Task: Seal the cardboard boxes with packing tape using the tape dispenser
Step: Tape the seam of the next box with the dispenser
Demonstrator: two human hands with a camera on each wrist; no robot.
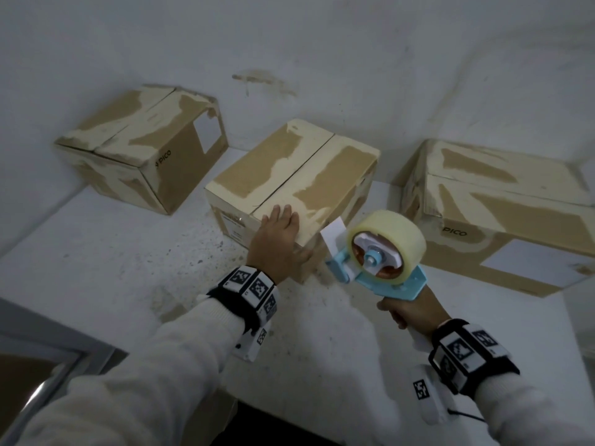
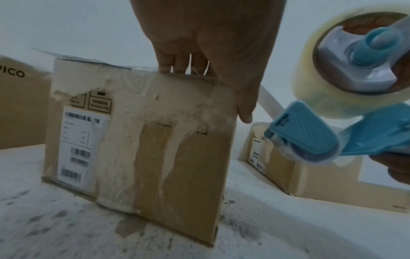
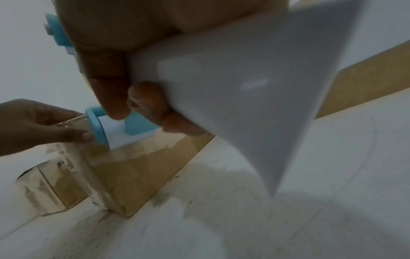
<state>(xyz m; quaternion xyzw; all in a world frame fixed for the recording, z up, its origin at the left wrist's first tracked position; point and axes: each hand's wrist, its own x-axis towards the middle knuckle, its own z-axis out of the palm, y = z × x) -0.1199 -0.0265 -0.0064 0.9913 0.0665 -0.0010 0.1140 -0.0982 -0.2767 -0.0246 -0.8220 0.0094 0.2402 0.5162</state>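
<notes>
The left hand (image 1: 277, 239) is laid over the near top edge of the middle cardboard box (image 1: 291, 175): its straight fingers (image 2: 165, 61) are spread flat on the box top, just beside the seam between the two flaps, and the thumb (image 2: 245, 112) is pressed down the box's near face. Nothing is gripped by this hand. The box is seen standing on the speckled white bench (image 1: 135, 252), with a barcode label (image 2: 76, 149) stuck on the near face, to the left of the thumb. The right hand (image 1: 410, 309) is closed around the white handle (image 3: 255, 91) of the blue tape dispenser (image 1: 380, 262), the fingertips (image 3: 146, 99) being curled against the handle's underside. The dispenser is held in the air just to the right of the left thumb, near the box's right near corner, with its roller end turned toward the box. A roll of clear packing tape (image 1: 386, 230) is carried on the dispenser's hub, and a short strip of tape (image 1: 333, 235) is seen standing up from the front end, close to the box edge; whether it touches the cardboard cannot be told. A second cardboard box (image 1: 141, 146) is seen well beyond and to the left of the left fingers, and a third cardboard box (image 1: 502, 214) beyond the dispenser to the right; both are marked PICO and rest on the same bench.
</notes>
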